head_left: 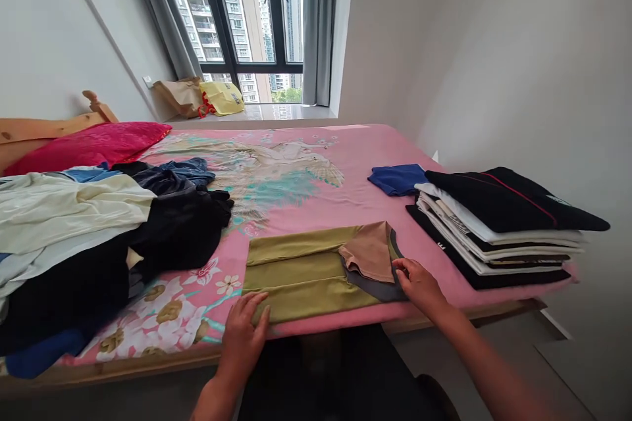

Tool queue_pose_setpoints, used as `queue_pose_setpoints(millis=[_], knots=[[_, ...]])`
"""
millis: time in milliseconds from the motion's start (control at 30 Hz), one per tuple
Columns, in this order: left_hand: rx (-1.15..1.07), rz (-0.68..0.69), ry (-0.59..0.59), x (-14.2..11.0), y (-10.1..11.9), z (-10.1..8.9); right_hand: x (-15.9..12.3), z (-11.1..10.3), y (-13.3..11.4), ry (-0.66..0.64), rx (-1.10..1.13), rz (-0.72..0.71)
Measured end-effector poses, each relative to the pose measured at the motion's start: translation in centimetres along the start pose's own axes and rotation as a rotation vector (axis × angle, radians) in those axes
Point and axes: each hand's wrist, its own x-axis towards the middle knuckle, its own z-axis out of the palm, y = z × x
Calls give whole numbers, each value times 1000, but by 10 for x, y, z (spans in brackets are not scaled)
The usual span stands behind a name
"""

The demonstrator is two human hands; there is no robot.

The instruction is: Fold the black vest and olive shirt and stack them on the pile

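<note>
A T-shirt (pixel 296 268) lies in front of me near the bed's edge, folded lengthwise into a strip. Its body is olive green, with a brown sleeve (pixel 372 253) folded over on top and dark grey at the collar end. At the near left corner of the hem, my left hand (pixel 244 329) rests on the fabric with its fingers stretched and thumb apart. My right hand (pixel 419 283) is at the collar end, fingers bent and closed on the shirt's edge by the sleeve.
On the left lies a loose heap of clothes (pixel 172 237), with a red pillow (pixel 99 145) behind it. To the right stands a stack of folded clothes (pixel 498 230) beside a folded blue garment (pixel 395 177). A pink flowered sheet (pixel 306 210) covers the bed. Bags (pixel 222 99) sit on the windowsill.
</note>
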Motion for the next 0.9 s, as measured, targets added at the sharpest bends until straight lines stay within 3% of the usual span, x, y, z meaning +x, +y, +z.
queue_pose_setpoints(millis=[200, 367, 633, 767, 900], knots=[[-64, 109, -312, 31, 87, 57, 14, 0, 11, -21, -56, 37], [117, 44, -428, 57, 131, 99, 28, -6, 10, -145, -122, 183], [267, -101, -401, 89, 160, 134, 31, -11, 15, -168, -70, 229], [262, -192, -394, 98, 164, 139, 29, -13, 18, -158, -6, 251], [99, -311, -429, 105, 163, 138, 28, -14, 20, -144, 94, 268]])
